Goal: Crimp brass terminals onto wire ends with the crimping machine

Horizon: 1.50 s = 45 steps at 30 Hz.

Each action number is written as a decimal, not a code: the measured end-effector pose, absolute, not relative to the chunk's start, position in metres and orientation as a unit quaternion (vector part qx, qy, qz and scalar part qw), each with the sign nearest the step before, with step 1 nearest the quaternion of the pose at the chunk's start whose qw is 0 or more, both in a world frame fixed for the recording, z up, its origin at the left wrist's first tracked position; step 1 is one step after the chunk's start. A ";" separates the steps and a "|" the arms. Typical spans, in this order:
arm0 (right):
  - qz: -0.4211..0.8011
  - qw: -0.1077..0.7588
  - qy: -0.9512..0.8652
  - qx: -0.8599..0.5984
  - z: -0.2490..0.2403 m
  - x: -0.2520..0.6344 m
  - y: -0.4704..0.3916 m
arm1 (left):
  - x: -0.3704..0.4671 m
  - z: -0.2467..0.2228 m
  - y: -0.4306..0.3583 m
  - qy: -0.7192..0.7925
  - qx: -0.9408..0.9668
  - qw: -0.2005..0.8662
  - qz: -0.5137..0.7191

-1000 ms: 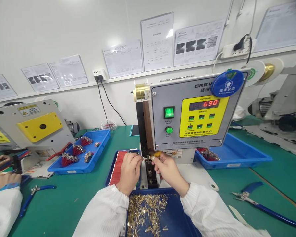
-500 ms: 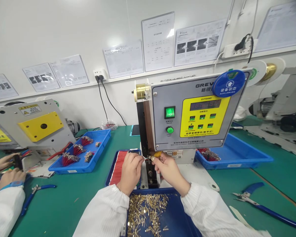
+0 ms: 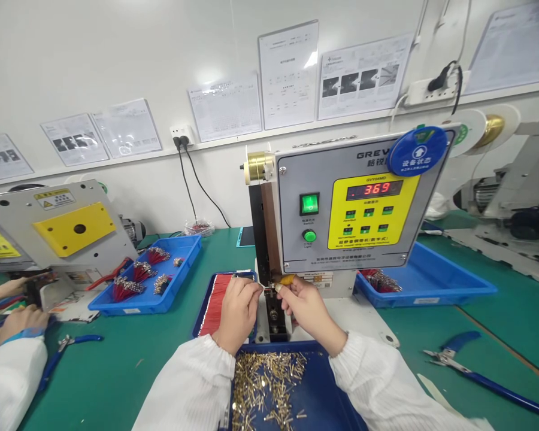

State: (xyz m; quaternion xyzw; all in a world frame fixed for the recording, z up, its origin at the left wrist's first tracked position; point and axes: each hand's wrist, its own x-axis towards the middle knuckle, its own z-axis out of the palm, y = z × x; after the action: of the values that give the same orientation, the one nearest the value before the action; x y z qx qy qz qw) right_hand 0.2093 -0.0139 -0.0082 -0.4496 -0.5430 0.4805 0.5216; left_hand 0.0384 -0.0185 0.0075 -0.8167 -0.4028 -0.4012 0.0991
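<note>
Both hands meet at the narrow black working head of a grey crimping machine [image 3: 312, 233]. My left hand [image 3: 239, 308] is pinched on a thin wire end that points to the right, into the head. From the other side my right hand [image 3: 309, 308] pinches a small piece at the same spot, too small to name, with something yellow by its fingers. Beside my left hand lies a dark tray [image 3: 200, 311] of red wires [image 3: 216, 302]. Below my wrists is a blue tray [image 3: 317, 392] with many small brass pins [image 3: 265, 389]. The machine's display shows 369.
Blue bins [image 3: 186, 269] [image 3: 449, 284] with red wire bundles stand left and right. Blue-handled cutters [image 3: 489, 377] lie at the right, another pair [image 3: 56, 356] at the left. Another person's hand [image 3: 22, 323] works by a second machine [image 3: 67, 233] at far left.
The machine's display now reads clearly, where it was dim and unreadable before. My hands have hardly moved. The other person's hands at the far left have shifted slightly.
</note>
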 end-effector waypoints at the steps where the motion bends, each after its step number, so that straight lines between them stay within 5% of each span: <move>1: 0.480 0.522 -0.543 -0.449 -0.008 0.209 -0.014 | 0.039 0.008 -0.019 -0.402 -0.817 0.099 -0.401; 16: 0.339 0.537 -0.596 -0.491 -0.014 0.203 -0.021 | 0.037 0.006 -0.017 -0.410 -0.812 0.118 -0.397; 36: 0.359 0.550 -0.588 -0.473 -0.014 0.200 -0.020 | 0.036 0.003 -0.016 -0.406 -0.820 0.103 -0.391; 45: 0.346 0.480 -0.581 -0.559 -0.024 0.286 -0.019 | 0.022 -0.003 -0.010 -0.430 -0.800 0.056 -0.415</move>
State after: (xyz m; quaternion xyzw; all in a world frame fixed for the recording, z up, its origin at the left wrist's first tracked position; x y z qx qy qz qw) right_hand 0.2862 -0.0192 -0.0243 -0.5591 -0.5809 0.3458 0.4799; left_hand 0.0224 -0.0097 -0.0035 -0.7997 -0.4301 -0.4151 0.0561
